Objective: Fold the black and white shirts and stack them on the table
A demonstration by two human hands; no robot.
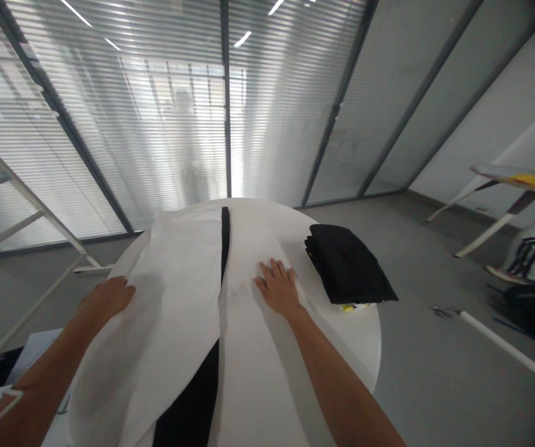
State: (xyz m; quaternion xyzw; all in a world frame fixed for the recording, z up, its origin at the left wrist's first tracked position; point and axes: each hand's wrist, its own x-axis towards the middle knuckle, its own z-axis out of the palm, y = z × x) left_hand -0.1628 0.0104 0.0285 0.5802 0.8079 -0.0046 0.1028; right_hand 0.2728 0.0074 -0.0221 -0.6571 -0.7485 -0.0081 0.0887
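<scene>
Some fabric (187, 273) on table (363, 341); blinds (279, 124) behind.

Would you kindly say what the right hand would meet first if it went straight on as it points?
The way ahead of the right hand looks free over the white table; beyond it, the glass partition probably comes first, though depth is unclear.

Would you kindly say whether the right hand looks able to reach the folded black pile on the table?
Probably yes: the right hand rests palm down, seemingly holding nothing, and no object stands between it and the folded black pile.
</scene>
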